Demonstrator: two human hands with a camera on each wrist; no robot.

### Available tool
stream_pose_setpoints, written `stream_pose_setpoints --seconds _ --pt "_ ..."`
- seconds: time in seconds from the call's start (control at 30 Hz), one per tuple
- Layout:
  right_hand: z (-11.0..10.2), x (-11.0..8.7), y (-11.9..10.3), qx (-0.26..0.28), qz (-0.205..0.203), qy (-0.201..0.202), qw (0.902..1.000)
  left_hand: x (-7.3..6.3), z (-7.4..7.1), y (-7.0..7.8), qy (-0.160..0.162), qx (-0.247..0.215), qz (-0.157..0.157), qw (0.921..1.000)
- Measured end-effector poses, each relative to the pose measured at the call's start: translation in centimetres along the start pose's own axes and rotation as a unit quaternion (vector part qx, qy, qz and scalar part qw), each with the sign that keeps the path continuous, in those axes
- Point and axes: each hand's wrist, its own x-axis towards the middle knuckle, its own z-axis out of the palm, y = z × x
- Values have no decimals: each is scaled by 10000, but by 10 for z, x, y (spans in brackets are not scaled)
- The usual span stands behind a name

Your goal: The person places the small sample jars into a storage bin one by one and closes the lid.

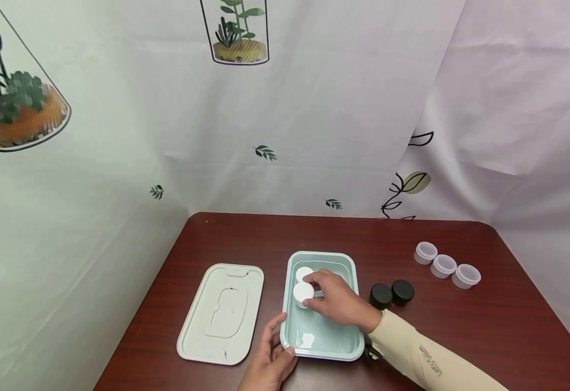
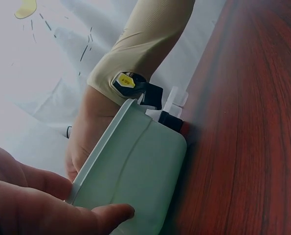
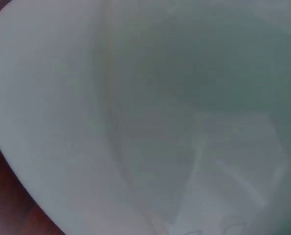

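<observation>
A pale green rectangular plastic container (image 1: 321, 331) stands on the table. Inside it, my right hand (image 1: 336, 300) pinches a small round jar with a white top (image 1: 304, 292) between thumb and fingers. Just beyond lies a second white round jar (image 1: 304, 272), partly covered by the first. My left hand (image 1: 268, 358) holds the container's near left corner from outside; in the left wrist view its thumb and fingers touch the rim and the outer wall (image 2: 145, 166). Only a blurred close-up of the pale green container (image 3: 52, 98) fills the right wrist view.
Left of the container a whitish lid (image 1: 222, 315) lies flat on the dark red wooden table (image 1: 245, 236). Two black round jars (image 1: 380, 296) stand close to the right forearm. Three translucent lidded cups (image 1: 444, 265) form a diagonal row farther right. A patterned cloth hangs behind.
</observation>
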Motion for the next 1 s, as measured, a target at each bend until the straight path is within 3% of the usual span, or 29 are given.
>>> stream_pose_setpoints --seconds 0.33,1.0 --pt "13 4 3 -211 101 167 9996 0 0 0 -6 20 -18 10000" --pt "11 9 -1 -386 136 139 9991 0 0 1 8 94 100 9999"
